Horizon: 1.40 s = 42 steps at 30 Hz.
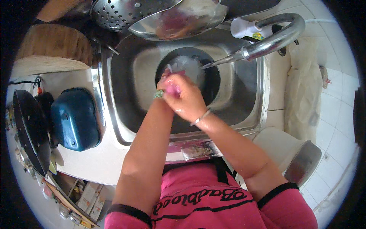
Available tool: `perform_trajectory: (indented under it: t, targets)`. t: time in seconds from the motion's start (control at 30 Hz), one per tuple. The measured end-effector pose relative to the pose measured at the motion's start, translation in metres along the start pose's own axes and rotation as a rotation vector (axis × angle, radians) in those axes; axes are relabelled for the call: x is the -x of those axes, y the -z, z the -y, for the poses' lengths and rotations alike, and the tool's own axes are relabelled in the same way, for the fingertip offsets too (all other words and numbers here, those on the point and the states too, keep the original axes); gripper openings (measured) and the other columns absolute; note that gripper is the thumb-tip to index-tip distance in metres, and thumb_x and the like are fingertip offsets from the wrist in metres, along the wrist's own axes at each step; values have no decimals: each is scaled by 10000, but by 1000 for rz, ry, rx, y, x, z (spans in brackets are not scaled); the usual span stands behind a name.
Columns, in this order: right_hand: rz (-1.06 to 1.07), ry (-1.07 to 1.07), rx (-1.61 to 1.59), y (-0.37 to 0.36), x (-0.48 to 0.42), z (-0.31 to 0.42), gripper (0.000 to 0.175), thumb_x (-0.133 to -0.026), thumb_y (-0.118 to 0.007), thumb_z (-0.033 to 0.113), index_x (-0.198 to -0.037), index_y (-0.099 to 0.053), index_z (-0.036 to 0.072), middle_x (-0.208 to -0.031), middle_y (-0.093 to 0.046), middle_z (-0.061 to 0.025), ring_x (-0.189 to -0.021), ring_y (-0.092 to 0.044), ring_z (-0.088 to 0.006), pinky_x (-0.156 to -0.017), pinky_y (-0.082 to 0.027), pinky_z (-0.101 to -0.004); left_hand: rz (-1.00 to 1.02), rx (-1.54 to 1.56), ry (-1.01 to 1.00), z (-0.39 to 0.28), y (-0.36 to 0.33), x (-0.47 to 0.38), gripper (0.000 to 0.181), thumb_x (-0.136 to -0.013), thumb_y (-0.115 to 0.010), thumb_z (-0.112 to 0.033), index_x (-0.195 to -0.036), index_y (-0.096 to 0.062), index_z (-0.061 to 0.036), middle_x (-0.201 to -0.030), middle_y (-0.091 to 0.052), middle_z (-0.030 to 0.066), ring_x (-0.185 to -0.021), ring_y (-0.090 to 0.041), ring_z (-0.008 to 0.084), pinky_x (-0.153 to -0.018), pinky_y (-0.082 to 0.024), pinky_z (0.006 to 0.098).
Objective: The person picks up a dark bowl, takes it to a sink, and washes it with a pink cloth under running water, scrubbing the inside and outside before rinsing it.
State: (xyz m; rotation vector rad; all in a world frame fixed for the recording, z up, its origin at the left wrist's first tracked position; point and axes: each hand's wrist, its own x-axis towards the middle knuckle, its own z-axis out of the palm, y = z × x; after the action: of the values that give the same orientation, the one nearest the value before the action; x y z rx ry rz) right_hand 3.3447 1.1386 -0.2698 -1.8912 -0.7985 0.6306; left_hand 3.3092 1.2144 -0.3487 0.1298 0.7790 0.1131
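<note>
My wet hands are pressed together over a dark round bowl [213, 96] in the steel sink [144, 65]. A soft pink thing [172, 89] shows between them, possibly a cloth; its kind is unclear. My right hand [187, 98], with a silver bangle at the wrist, is curled over it. Beneath and beside it, my left hand [162, 81], above a green bead bracelet [158, 94], is largely covered. Pink and whitish folds stick out past the fingers. Cloudy water [188, 64] fills part of the bowl under the spout of a curved metal tap [274, 43].
A perforated steel strainer [114, 13] and a shiny steel bowl [183, 20] overhang the sink's far edge. Left are a thick wooden block [54, 47], a dark blue basin [75, 118] and a black pan [30, 131]. At right lie a plastic sheet [301, 97] and a pale container [276, 146].
</note>
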Motion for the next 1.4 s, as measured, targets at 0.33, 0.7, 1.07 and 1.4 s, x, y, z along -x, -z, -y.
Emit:
perform_trajectory:
  t: [0.33,0.7,1.07,1.4]
  targets:
    - [213,-133,943,22,-34,-95,270,-819,-415,259,-1047,-480,129,-1025,-513,-160,-880,-541,-328,-698,-453,-403,-67,-1451,-799,-18,-27,51,404,-676,-535,-90,-1073,-495,-28,-936,-539,186,-778,-550,328,-690,-455,376]
    - [298,653,536,12,-71,6,98,-723,-495,120,-770,-580,130,-888,-527,-82,-815,-550,-287,-700,-450,-381,-712,-1678,-515,-32,2,23,383,-681,-552,-140,-1053,-507,-60,-948,-548,203,-883,-527,351,-766,-430,394]
    - [772,535,948,-9,-139,-19,163,-723,-505,202,-827,-609,134,-813,-607,-109,-780,-585,-289,-668,-461,-387,-804,-1582,-790,-25,10,14,282,-672,-526,-60,-940,-601,-100,-815,-597,170,-776,-569,325,-701,-453,371]
    - [35,-504,725,78,-25,-73,458,-735,-540,385,-954,-487,-13,-896,-571,-210,-852,-550,-351,-731,-439,-412,-806,-1461,-870,-16,5,16,305,-686,-494,-38,-950,-602,-144,-807,-607,150,-775,-575,318,-701,-456,366]
